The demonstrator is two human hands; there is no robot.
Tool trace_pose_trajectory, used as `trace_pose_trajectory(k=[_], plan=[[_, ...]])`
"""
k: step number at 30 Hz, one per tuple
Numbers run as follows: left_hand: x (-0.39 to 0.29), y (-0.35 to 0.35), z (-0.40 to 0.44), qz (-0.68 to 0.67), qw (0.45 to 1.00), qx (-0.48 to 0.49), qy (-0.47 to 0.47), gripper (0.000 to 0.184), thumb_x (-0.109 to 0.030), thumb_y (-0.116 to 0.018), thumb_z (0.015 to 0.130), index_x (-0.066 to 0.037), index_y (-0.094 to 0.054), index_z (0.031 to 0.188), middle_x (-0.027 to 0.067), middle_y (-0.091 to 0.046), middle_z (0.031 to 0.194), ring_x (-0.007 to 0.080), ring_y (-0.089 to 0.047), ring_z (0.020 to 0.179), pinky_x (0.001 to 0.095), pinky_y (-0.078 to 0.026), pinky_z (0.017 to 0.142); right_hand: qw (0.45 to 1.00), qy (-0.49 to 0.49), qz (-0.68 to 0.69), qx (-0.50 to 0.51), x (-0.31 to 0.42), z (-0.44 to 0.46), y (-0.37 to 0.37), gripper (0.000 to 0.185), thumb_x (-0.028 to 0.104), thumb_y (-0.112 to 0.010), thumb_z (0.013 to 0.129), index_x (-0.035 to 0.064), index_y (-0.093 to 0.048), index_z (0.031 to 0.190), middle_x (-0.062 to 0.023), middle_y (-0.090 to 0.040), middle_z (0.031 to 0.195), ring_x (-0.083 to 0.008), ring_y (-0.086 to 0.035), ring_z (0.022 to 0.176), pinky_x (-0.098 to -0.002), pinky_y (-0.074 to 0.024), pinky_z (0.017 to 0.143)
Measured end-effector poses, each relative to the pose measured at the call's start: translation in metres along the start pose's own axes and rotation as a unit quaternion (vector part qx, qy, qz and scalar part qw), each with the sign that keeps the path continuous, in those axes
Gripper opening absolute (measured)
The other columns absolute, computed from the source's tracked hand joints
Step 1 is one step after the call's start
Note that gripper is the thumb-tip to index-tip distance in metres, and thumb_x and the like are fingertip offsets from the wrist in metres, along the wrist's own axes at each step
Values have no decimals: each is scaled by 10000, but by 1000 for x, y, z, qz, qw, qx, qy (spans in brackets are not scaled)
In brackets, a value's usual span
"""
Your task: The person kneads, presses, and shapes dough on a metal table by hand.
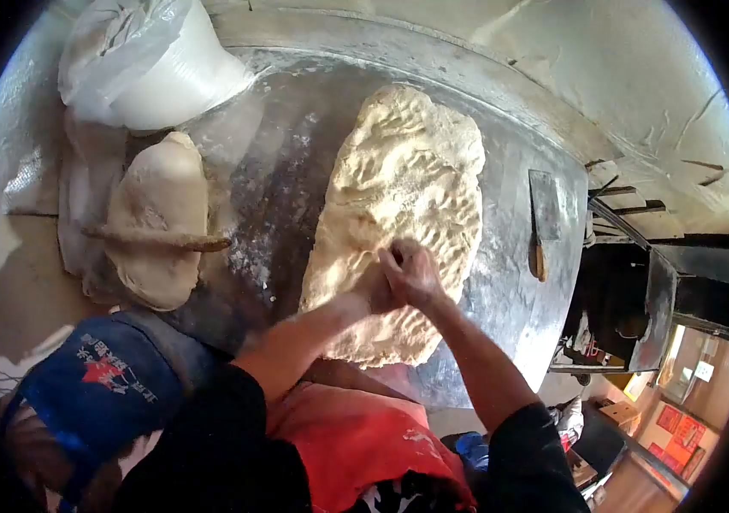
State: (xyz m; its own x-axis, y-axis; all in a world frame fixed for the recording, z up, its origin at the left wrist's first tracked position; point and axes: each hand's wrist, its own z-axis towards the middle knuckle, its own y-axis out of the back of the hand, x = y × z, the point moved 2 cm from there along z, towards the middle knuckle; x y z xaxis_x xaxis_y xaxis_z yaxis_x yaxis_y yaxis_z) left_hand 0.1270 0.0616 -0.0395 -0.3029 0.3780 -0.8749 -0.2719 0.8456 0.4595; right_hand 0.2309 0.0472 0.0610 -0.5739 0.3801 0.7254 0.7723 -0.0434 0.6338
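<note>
A long slab of pale dough [398,171], its surface covered in dents, lies on the floured dark worktop [283,154]. Over its lower middle my two hands are close together. My right hand [413,272] is closed, its fingers curled in against the dough, and nothing shows in it. Just left of it is my left hand [379,289], low over the dough, its fingers smeared by motion and partly hidden.
A smaller dough piece [159,201] with a rolling pin [155,238] across it lies left. Behind it stands a plastic-covered white container [172,73]. A scraper [544,209] lies on the right. A person in a blue apron [99,372] is at the lower left.
</note>
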Motion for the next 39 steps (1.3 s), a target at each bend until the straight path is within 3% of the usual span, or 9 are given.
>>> trace_pose_trajectory(k=[2,7,15,17,25,26,33,36,39], plan=[[43,25,20,-424,901,-68,57,397,-340,-558,994,-95,-553,1306,117,-598,1312,277,-576,1203,433,-468,1050,997,34,-32,-54,38,45,11,259,286,-672,907,28,-666,925,-185,-687,936,-402,-683,840,-516,-535,771],[64,104,59,264,945,-179,75,506,-333,-687,858,-67,-587,1277,217,-660,1241,390,-635,1157,446,-516,977,987,105,42,-111,-9,141,-42,286,233,-644,865,54,-673,1086,-208,-660,1074,-445,-662,906,-512,-558,777],[73,93,61,251,941,-124,189,405,-372,-729,861,-61,-642,1106,117,-681,1046,273,-661,996,415,-555,862,973,161,-53,-158,13,140,-30,239,220,-686,849,50,-663,1015,-224,-658,947,-427,-655,865,-482,-556,721],[34,63,14,287,927,-225,84,345,-322,-671,927,-80,-611,1165,94,-648,1119,234,-618,1081,356,-523,920,994,-78,81,5,33,109,-20,237,219,-696,840,50,-671,1004,-227,-666,962,-408,-660,875,-484,-557,734],[36,53,-27,248,959,-87,107,596,-377,-548,1020,-30,-398,1481,138,-510,1422,288,-513,1265,421,-421,1123,944,302,-12,-133,-26,64,-75,127,132,-673,794,45,-609,861,-168,-607,847,-379,-618,772,-497,-527,685],[27,65,-13,-142,966,-189,102,541,-335,-611,971,-31,-452,1389,141,-542,1319,273,-538,1214,398,-448,1059,960,253,-63,-101,-36,70,-81,211,203,-713,807,63,-647,951,-161,-647,1022,-355,-647,844,-468,-563,742],[34,-16,-73,217,961,-161,59,462,-345,-615,962,-56,-500,1304,148,-593,1261,288,-576,1157,389,-490,980,996,-83,29,27,22,-28,-51,374,388,-568,1030,124,-682,1270,-207,-689,1221,-262,-693,731,-372,-600,568],[58,-64,-118,-38,981,-177,72,389,-363,-566,982,-68,-547,1235,136,-611,1242,280,-589,1145,389,-492,967,928,262,-92,-249,-80,-76,-140,438,264,-596,1005,179,-579,1434,-214,-604,1396,-249,-722,814,-306,-583,494],[90,-79,-118,13,992,-95,78,366,-396,-555,973,-90,-599,1167,132,-629,1219,287,-603,1135,399,-499,949,987,146,-22,-61,-151,-96,-207,479,309,-552,982,153,-580,1433,-189,-604,1397,-253,-713,929,-334,-605,618]])
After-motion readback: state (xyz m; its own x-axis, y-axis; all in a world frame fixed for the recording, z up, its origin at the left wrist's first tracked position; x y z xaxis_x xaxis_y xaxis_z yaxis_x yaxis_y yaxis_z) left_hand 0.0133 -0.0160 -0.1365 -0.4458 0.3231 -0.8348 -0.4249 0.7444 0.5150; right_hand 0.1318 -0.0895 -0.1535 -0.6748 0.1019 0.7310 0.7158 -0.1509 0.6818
